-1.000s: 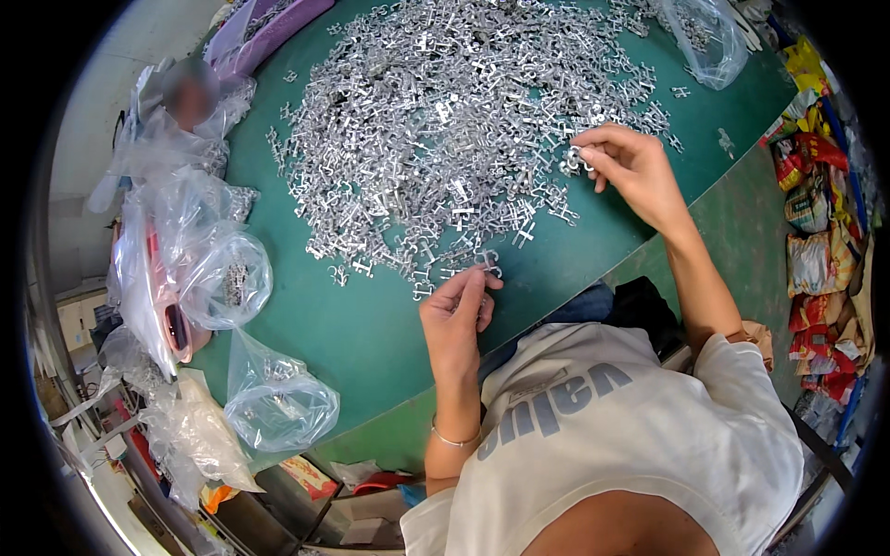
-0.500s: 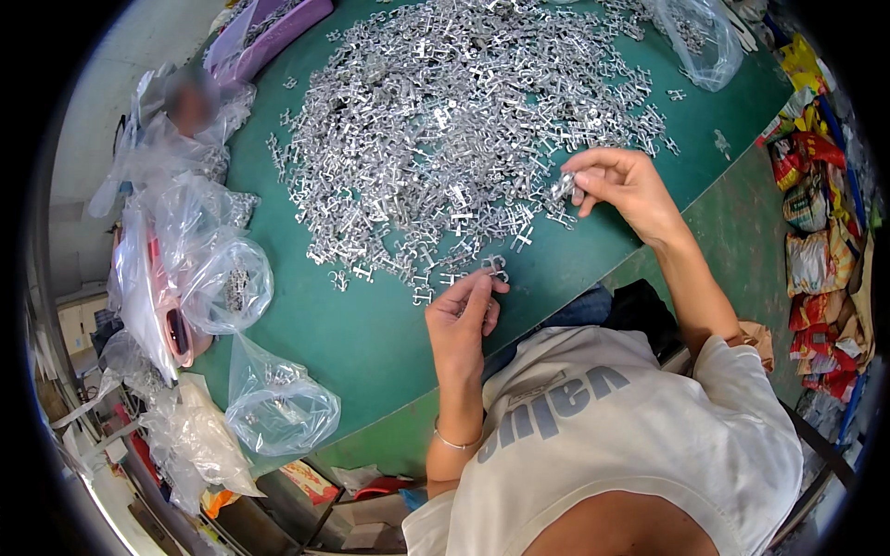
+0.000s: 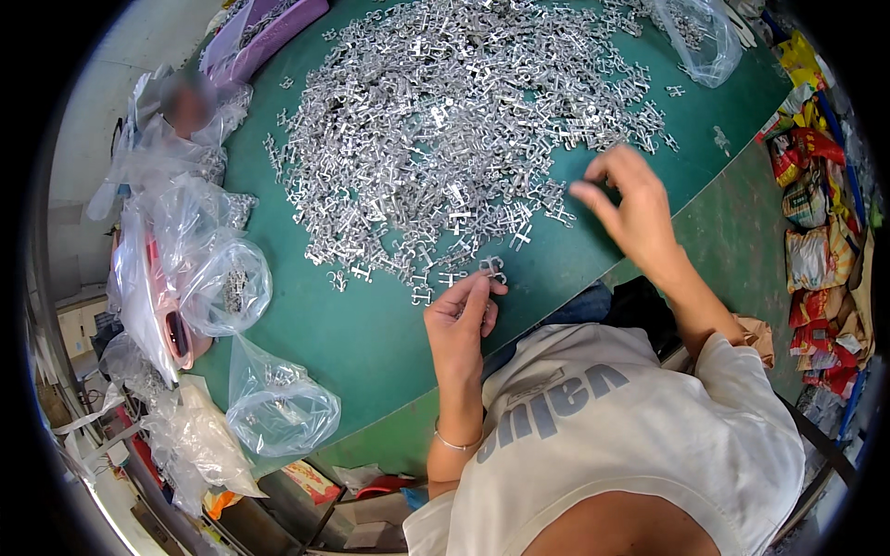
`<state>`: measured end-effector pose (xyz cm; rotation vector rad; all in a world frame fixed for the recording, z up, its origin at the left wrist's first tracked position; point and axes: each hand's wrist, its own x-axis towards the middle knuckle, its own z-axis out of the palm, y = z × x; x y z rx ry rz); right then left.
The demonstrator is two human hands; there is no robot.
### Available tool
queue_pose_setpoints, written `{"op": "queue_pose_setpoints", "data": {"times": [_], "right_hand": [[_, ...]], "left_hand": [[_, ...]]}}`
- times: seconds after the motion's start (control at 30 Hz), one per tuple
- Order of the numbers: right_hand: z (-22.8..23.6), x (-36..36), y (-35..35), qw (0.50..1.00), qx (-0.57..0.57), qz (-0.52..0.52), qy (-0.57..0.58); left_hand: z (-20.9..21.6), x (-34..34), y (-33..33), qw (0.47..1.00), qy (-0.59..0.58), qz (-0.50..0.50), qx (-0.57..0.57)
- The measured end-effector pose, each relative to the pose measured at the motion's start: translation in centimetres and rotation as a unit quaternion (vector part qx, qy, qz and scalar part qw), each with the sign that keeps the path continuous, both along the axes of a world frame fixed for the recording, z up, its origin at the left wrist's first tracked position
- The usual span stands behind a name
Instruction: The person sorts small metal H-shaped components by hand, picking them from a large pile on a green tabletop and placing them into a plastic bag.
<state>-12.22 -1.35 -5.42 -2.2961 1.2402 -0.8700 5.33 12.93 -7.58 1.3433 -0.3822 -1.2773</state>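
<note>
A broad heap of small silver metal hook-shaped pieces (image 3: 436,130) is spread over the green table (image 3: 362,361). At its near edge my left hand (image 3: 461,310) is closed, pinching one silver metal hook piece (image 3: 494,269) between thumb and fingertips. Its other fingers curl in, and whatever lies in the palm is mostly hidden. My right hand (image 3: 635,213) hovers just right of the heap, slightly blurred. Its thumb and fingers are apart, and no piece shows between them. A few loose pieces lie on the table close to the left fingertips.
Clear plastic bags (image 3: 283,403) with metal pieces stand along the left side, near a pink container (image 3: 176,329). A purple bin (image 3: 255,46) is at the far left, and another plastic bag (image 3: 705,42) at the far right. Colourful packages (image 3: 816,250) line the right.
My right hand has drawn back from the heap's edge, its fingers parting; the silver pieces it held no longer show in it. My left hand has stayed nearly still with its piece.
</note>
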Motion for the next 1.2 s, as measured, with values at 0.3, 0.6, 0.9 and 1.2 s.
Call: {"op": "queue_pose_setpoints", "data": {"times": [0.3, 0.6, 0.9, 1.2], "right_hand": [[-2.5, -0.9, 2.2, 0.991, 0.071, 0.105, -0.039], [-1.4, -0.6, 1.8, 0.998, 0.028, 0.06, -0.019], [-1.4, -0.5, 0.3, 0.981, 0.155, 0.008, -0.115], [-2.0, -0.3, 2.1, 0.847, 0.412, 0.097, -0.322]], "left_hand": [[-0.2, -0.6, -0.1, 1.0, 0.012, -0.02, -0.002], [0.0, -0.9, -0.1, 1.0, 0.014, -0.024, 0.0], [0.1, -1.0, 0.1, 1.0, 0.02, -0.019, 0.015], [0.1, -1.1, -0.1, 0.999, 0.025, -0.025, 0.004]]}}
